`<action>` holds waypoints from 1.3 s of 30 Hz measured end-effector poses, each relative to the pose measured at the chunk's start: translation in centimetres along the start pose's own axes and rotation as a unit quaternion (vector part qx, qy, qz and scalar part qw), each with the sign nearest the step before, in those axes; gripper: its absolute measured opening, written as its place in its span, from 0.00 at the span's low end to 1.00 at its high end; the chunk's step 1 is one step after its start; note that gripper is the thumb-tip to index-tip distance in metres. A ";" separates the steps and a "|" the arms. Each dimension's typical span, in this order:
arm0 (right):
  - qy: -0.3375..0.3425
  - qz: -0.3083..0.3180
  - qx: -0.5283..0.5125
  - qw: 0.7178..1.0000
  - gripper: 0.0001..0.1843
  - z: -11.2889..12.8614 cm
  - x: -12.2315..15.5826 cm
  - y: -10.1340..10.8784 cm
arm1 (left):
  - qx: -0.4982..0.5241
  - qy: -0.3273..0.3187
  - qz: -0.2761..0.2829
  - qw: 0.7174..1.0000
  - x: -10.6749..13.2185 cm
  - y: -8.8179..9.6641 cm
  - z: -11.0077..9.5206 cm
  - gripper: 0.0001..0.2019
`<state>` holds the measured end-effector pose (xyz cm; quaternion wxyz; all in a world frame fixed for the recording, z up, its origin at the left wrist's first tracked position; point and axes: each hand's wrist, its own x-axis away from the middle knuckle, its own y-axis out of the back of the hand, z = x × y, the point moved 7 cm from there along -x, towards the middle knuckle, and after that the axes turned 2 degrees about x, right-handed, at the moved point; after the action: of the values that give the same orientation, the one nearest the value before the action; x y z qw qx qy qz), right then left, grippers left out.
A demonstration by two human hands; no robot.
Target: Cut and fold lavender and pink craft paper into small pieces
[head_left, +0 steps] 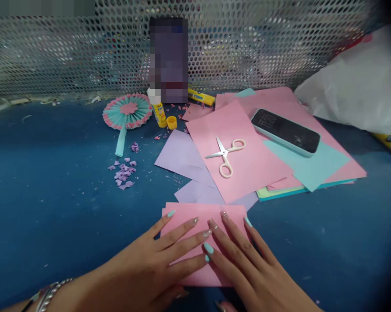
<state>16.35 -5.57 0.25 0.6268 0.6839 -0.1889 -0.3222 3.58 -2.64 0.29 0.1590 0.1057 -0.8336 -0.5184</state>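
Observation:
Pink paper (pixel 198 212) lies in front of me, apparently folded or doubled, with a second edge showing at its upper left. My left hand (pixel 163 255) rests flat on its left part, fingers spread. Over the right part lies my right hand (pixel 247 255), its fingers also stretched out and apart. The fingertips of both hands come close together near the paper's middle. Just beyond, opened scissors (pixel 226 154) with white handles sit on another pink sheet (pixel 211 125). Lilac sheets (pixel 182 154) stick out from under that sheet.
A pleated paper fan (pixel 127 110) lies at the back left near purple paper scraps (pixel 124 173). A glue stick (pixel 159 113) stands by its yellow cap (pixel 171 122). A phone (pixel 286 130) rests on stacked coloured paper (pixel 341 160). Behind is a perforated metal panel (pixel 68 52); a white bag (pixel 361 82) sits right.

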 end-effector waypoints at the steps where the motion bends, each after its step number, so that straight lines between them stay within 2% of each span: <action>1: 0.005 0.000 0.002 1.000 0.27 0.0 0.0 0.1 | -0.014 0.000 -0.001 1.000 0.1 0.0 -0.2 0.28; 5: 0.078 -0.002 -0.013 0.997 0.23 0.9 0.0 0.5 | -0.095 -0.013 -0.043 0.994 1.1 -0.1 -2.0 0.20; 9: 0.143 -0.007 -0.021 0.989 0.18 2.3 0.2 0.6 | -0.170 -0.055 -0.070 0.981 2.6 -1.3 -4.2 0.18; 13: 0.127 0.003 -0.020 0.992 0.21 2.5 0.7 0.0 | -0.148 -0.031 -0.062 0.987 2.7 -1.5 -4.0 0.17; 18: 0.107 0.010 -0.014 0.994 0.28 2.4 1.0 -0.4 | -0.076 -0.010 -0.009 0.997 2.2 -1.2 -3.0 0.20; 22: 0.089 0.012 -0.027 0.996 0.30 2.3 0.8 -0.3 | -0.040 0.004 0.010 0.999 2.5 -1.5 -2.7 0.22; 27: 0.082 0.013 -0.036 0.996 0.29 2.4 0.6 -0.2 | -0.022 0.005 0.014 1.000 2.7 -2.2 -3.0 0.27; 32: 0.078 0.025 -0.029 0.996 0.30 2.4 0.6 -0.1 | -0.034 0.004 0.015 0.999 2.6 -2.2 -3.1 0.31; 35: 0.077 0.029 -0.025 0.996 0.30 2.4 0.5 0.0 | -0.040 0.000 0.015 0.999 2.5 -2.1 -3.1 0.31; 39: 0.075 0.035 -0.025 0.996 0.29 2.4 0.6 -0.1 | -0.036 0.008 0.008 0.999 2.4 -2.1 -3.0 0.26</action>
<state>15.14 -7.75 0.04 0.6668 0.6835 -0.1566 -0.2524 2.48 -6.92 0.07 0.1735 0.0975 -0.8136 -0.5463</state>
